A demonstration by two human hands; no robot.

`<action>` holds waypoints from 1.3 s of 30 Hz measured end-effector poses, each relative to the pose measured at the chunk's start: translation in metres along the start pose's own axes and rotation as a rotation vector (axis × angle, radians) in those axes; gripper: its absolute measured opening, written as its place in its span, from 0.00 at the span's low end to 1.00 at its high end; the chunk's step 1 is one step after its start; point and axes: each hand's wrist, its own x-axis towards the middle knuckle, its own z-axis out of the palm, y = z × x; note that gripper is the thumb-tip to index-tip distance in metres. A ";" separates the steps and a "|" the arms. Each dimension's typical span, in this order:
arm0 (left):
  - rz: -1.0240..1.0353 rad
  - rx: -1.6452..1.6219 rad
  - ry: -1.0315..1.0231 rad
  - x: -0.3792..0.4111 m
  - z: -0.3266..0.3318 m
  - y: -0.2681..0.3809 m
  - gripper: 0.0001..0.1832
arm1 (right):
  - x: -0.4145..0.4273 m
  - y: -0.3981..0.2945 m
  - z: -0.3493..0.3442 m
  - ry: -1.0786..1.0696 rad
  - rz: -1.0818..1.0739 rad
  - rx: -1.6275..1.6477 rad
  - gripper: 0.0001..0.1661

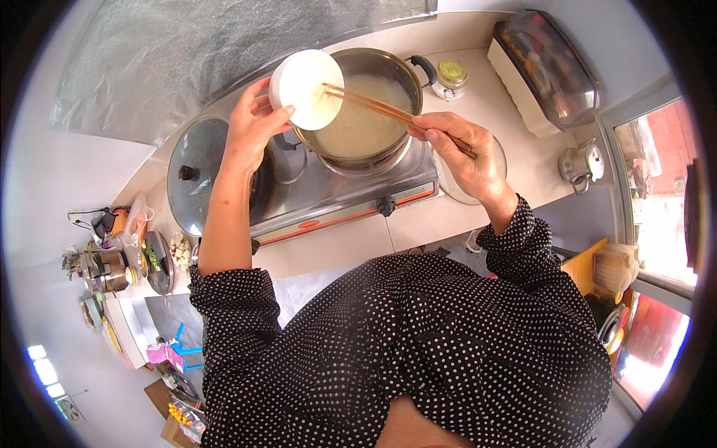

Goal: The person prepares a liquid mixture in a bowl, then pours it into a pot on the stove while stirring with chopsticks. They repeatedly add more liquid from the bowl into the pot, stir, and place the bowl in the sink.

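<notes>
My left hand (255, 126) holds a white bowl (312, 112) by its side and base, tilted over the left edge of a steel pot (358, 151). Between the fingers of my right hand (456, 143) is a pair of wooden chopsticks (386, 108), whose tips reach into the bowl. The bowl's inside looks pale and overexposed, so its contents cannot be told. Cloudy, pale liquid (364, 120) fills part of the pot, which stands on the right burner of a gas stove (341, 200).
A glass lid (196, 168) lies at the stove's left; another round lid (497, 162) is under my right forearm. A glass jar (451, 81), a covered container (546, 73) and a metal pot (581, 165) stand to the right. A dark cutting board (162, 274) with chopped greens is far left.
</notes>
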 end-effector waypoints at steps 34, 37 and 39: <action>0.083 0.120 0.000 0.020 0.017 0.001 0.37 | 0.023 -0.022 0.010 -0.075 -0.165 -0.412 0.08; 0.044 0.109 -0.002 0.020 0.016 0.003 0.36 | 0.030 -0.036 0.022 0.036 -0.426 -0.344 0.07; 0.000 0.109 0.010 0.019 0.020 0.006 0.36 | 0.039 -0.030 0.027 0.021 -0.469 -0.407 0.06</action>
